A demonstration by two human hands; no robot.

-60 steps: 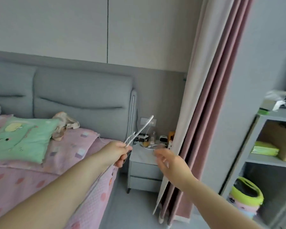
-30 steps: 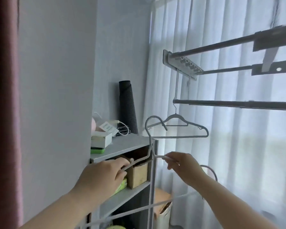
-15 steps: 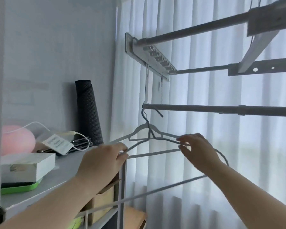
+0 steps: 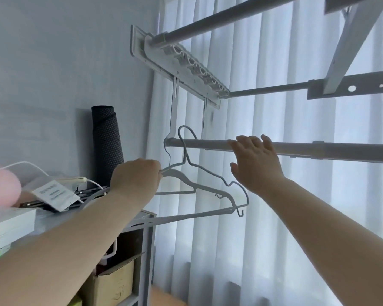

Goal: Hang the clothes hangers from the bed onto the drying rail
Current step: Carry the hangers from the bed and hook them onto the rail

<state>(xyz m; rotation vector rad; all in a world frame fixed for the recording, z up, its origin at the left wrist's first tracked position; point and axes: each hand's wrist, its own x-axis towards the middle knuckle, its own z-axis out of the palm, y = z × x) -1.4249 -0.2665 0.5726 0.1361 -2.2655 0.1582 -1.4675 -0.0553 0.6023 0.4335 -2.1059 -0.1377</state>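
Metal drying rail (image 4: pixel 208 144) runs off to the right, just above and beyond the grip. Grey hanger (image 4: pixel 184 151) stretches right and a bit down from that grip, roughly along the rail. Its hook pokes up past the rail's left end, though I can't tell if it's actually seated. Left hand (image 4: pixel 137 176) is pinching the hanger's near shoulder. Right hand (image 4: pixel 255 162) is nearer the rail, fingers spread flat against it, holding nothing. My guess: lower the hook and let go.
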